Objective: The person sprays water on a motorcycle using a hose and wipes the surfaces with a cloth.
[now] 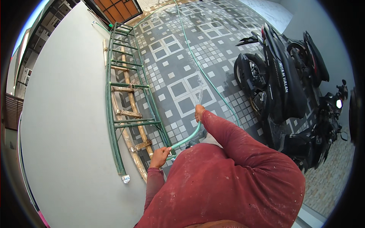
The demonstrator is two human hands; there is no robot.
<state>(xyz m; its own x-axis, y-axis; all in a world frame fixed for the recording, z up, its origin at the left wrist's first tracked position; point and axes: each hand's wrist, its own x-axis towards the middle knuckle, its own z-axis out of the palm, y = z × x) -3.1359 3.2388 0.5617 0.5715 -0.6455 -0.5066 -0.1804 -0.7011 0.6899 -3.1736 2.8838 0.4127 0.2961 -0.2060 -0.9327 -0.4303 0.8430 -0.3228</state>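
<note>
A pale green garden hose (190, 136) curves in front of my body between my two hands. My right hand (199, 113) is closed round its end, and a thin spray of water leaves it over the patterned tile floor (161, 95). Lower and to the left, my left hand (159, 157) grips the same hose further back. More of the hose runs along the floor from the far end, past my right hand's far side.
At left, a green metal ladder frame (114, 125) and a wooden ladder (131, 100) lean by a pale wall (64, 114). Black motorcycles (283, 83) stand at right. An orange-brown panelled gate (118, 11) is at the far end.
</note>
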